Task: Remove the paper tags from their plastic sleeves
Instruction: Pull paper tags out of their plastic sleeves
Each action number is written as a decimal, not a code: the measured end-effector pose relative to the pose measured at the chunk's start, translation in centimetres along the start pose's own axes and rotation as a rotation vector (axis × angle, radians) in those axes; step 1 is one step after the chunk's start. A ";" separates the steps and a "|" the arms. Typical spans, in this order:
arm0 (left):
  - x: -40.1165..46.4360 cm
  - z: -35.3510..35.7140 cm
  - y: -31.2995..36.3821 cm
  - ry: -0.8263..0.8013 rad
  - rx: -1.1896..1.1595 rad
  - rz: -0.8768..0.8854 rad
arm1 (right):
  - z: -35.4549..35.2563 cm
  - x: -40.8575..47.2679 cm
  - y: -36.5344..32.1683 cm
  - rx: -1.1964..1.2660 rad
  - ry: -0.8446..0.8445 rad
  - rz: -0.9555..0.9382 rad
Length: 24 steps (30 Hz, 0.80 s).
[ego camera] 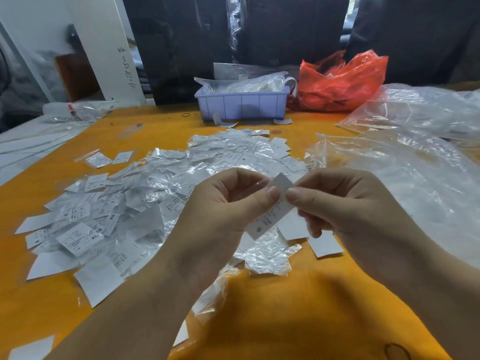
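while the lilac bin [241,105] holds clear bags, both hands [220,203] [335,201] pinch one white printed tag [270,216], half in its sleeve.

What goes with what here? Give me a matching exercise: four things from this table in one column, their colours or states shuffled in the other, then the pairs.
Things:
1. bin
2. crumpled bag
3. table
4. tag

Colour or state:
A. orange-yellow
B. pinched by left hand and right hand
C. lavender, holding plastic packets
D. red, beside the bin at the far edge

Pairs: 1-C, 2-D, 3-A, 4-B
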<state>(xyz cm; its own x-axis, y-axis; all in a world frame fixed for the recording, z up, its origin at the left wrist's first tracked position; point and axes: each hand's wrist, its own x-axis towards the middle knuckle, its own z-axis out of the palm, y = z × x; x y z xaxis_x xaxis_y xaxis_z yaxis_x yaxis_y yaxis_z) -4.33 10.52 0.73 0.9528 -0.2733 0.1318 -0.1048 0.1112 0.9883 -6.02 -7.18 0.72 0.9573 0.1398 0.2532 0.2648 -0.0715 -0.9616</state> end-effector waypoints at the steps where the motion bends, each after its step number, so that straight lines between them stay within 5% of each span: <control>1: 0.0 -0.1 0.0 0.005 0.009 0.000 | 0.2 0.0 0.0 -0.005 -0.005 0.005; 6: 0.1 -0.2 -0.1 -0.002 -0.025 -0.006 | 0.1 0.0 0.0 -0.030 0.105 -0.059; 11: 0.1 -0.2 -0.4 -0.021 0.022 -0.006 | 0.4 -0.2 -0.1 -0.112 0.016 -0.096; 14: 0.3 -0.3 -0.3 0.029 0.066 -0.008 | -1.0 0.2 -0.6 -0.255 0.150 -0.122; 17: 0.4 -0.7 -0.4 0.109 0.334 0.062 | -2.8 0.9 -0.4 -0.611 0.245 -0.112; 24: 1.1 -1.5 -1.5 0.157 0.900 0.126 | -3.1 1.0 1.6 -1.048 0.010 0.066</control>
<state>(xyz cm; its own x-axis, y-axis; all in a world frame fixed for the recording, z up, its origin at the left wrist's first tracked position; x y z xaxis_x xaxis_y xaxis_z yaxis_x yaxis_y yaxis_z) -2.74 11.49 -0.76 0.9402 -0.1698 0.2954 -0.3298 -0.6717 0.6634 -4.25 -10.26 -0.20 0.9731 0.0971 0.2091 0.1760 -0.8987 -0.4017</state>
